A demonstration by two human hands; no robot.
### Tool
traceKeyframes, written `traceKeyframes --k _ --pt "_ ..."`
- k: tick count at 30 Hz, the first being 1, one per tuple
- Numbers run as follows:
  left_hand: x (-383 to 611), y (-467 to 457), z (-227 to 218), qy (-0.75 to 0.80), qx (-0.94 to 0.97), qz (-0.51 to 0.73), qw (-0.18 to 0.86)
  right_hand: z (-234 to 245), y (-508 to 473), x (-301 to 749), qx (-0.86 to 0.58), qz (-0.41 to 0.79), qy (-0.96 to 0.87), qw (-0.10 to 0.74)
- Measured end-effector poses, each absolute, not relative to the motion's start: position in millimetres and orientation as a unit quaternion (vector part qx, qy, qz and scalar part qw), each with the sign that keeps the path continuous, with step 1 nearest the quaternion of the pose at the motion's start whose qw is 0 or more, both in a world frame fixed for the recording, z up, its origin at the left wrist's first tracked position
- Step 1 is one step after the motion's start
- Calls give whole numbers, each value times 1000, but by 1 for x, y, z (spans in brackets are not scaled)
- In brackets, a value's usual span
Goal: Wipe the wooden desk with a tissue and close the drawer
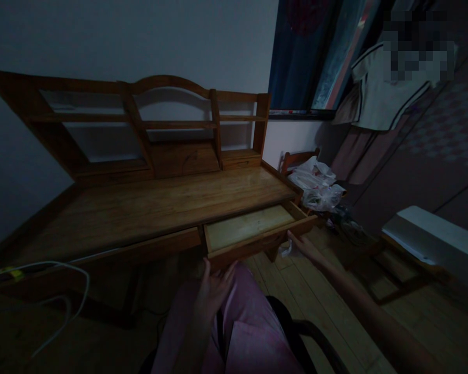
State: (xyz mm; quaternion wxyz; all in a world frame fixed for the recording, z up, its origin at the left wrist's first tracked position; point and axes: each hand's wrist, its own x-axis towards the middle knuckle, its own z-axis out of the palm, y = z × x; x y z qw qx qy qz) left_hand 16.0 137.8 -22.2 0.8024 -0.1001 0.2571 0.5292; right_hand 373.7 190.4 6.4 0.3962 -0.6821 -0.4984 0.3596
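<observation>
A wooden desk [148, 208] with a shelved hutch stands against the wall. Its right drawer [249, 228] is pulled out and looks empty inside. My left hand [214, 288] is under the drawer's front left part, fingers spread and pointing up toward the wood. My right hand [302, 245] reaches to the drawer's front right end, fingers against the front panel; something small and pale hangs by them. I cannot tell whether those fingers hold it. My pink-clad legs [242, 327] are below, on a dark chair.
A white cable [58, 291] lies at the desk's left end. A wooden chair with plastic bags [315, 184] stands right of the desk. A white flat box [432, 239] rests on a low stand at right. Clothes [382, 98] hang by the dark window.
</observation>
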Motion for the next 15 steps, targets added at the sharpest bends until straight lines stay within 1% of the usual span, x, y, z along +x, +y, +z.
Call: traceKeyframes --k 3,7,15 --pt "16 156 -20 276 -91 552 782 7 205 368 -695 359 -499 373" --pt "11 179 -21 279 -99 558 775 -2 228 365 -697 355 -506 363" --pt "15 205 -15 214 -147 595 760 -18 271 362 -697 326 -524 365"
